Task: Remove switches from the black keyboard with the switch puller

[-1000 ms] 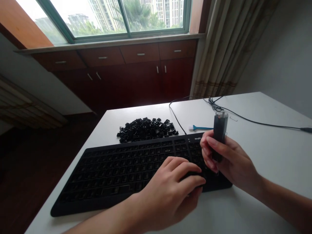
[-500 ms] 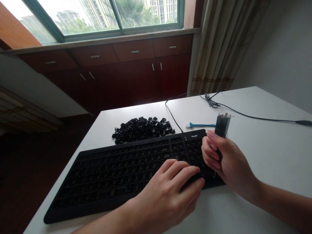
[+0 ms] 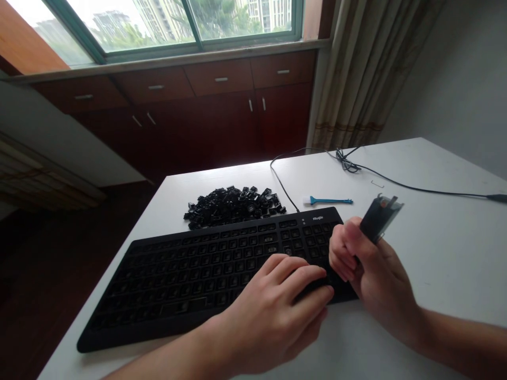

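The left hand (image 3: 273,311) is lying curled on the right end of a black keyboard (image 3: 178,285), though I cannot tell if it is gripping anything. The right hand (image 3: 376,269) is pinching a dark translucent flat case (image 3: 380,219) tilted above the keyboard. Black keycaps (image 3: 233,207) are heaping beyond it on the white table (image 3: 435,253), near a blue brush (image 3: 328,200).
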`<state>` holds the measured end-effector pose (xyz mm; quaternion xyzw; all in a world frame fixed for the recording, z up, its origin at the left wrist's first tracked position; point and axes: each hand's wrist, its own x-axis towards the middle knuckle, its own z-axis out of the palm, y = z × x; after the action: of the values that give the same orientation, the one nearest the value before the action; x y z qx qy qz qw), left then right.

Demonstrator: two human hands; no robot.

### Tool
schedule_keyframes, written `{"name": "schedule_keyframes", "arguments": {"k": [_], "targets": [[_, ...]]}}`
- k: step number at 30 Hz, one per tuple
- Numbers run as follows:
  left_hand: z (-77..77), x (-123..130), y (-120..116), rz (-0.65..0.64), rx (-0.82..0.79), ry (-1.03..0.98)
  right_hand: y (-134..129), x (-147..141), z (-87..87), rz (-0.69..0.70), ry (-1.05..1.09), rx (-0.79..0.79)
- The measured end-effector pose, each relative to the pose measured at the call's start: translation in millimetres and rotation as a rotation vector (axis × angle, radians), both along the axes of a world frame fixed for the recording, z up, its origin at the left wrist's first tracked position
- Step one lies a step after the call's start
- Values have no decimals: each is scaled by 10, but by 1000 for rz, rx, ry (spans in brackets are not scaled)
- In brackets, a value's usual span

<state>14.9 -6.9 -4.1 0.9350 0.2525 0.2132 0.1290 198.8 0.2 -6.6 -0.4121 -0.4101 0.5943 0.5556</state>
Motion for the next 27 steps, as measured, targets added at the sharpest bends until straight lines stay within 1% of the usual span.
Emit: {"name": "schedule_keyframes", "arguments": {"k": [5, 9, 12, 14, 16, 19, 22, 25, 27], "targets": [[38, 3, 19, 59, -151, -70, -43, 13, -62, 34, -36, 74], [50, 14, 18, 68, -246, -112, -81, 0, -83, 43, -102, 167], [73, -1, 27, 109, -381, -221, -108, 5, -42, 142, -252, 275], [83, -24, 38, 153, -465, -311, -101, 29, 8, 221, -348, 318], [78, -53, 49, 175, -509, -395, -70, 60, 60, 293, -417, 348], [52, -90, 65, 142, -554, -489, -13, 87, 101, 423, -516, 415], [41, -112, 80, 110, -595, -541, 12, 70, 84, 570, -610, 542], [56, -128, 87, 52, -611, -537, 19, 47, 64, 620, -673, 666], [67, -134, 85, 21, -638, -533, 51, 62, 83, 646, -698, 683]]}}
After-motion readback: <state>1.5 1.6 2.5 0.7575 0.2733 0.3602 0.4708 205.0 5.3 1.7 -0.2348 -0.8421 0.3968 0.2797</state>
